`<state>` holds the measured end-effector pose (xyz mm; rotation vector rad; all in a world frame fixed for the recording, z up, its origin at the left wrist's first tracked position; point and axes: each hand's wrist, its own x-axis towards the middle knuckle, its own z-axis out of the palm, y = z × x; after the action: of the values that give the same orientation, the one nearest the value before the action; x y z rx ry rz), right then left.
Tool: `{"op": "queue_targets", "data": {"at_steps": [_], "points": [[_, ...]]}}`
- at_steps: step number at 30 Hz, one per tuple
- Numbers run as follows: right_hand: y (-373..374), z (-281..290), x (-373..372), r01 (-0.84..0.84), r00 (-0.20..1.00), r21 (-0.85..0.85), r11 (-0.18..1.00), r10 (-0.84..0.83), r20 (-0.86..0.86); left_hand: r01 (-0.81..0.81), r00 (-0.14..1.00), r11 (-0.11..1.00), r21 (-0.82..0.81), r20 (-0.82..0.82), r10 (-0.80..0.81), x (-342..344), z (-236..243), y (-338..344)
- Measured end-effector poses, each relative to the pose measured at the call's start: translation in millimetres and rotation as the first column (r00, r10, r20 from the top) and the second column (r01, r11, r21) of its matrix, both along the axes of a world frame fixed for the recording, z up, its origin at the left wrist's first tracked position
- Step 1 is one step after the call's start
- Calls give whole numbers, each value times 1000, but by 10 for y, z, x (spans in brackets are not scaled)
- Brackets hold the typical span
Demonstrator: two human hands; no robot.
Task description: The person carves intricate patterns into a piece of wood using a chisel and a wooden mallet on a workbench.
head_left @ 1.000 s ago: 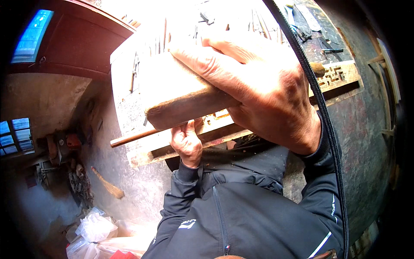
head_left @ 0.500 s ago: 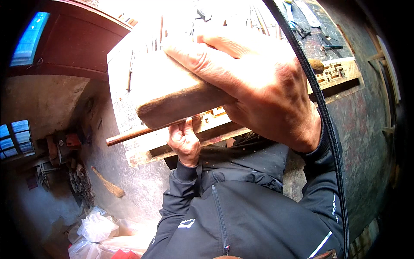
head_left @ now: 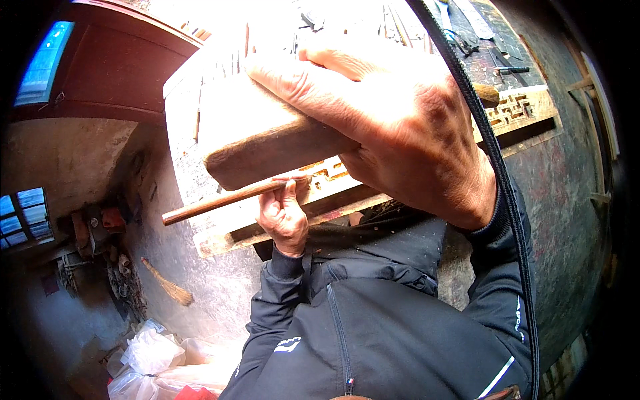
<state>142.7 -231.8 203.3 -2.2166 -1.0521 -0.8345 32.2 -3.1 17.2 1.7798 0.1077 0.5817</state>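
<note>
My right hand is closed around a wooden mallet, whose thick block reaches out to the left, large in view. The round end of the mallet's handle shows on the far side of that hand. Lower down, my left hand pinches a slim brown chisel-like tool, its long shaft slanting out to the left below the mallet. Its working tip is hidden. Beneath both hands lies a wooden board with pierced, carved fretwork, partly covered by the right hand.
Several hand tools lie on the brightly lit workbench, among them a brush and a black-handled tool. A dark cord hangs across the view. On the floor are a straw broom and plastic bags.
The mallet has shifted slightly left and a little away from the chisel-like tool, so more of its shaft shows. My left hand has barely moved.
</note>
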Motion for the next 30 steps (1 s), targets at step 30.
{"op": "queue_targets", "data": {"at_steps": [30], "points": [[569, 201, 557, -336, 869, 216, 917, 213, 446, 100, 995, 811, 577, -56, -83, 160, 447, -59]]}}
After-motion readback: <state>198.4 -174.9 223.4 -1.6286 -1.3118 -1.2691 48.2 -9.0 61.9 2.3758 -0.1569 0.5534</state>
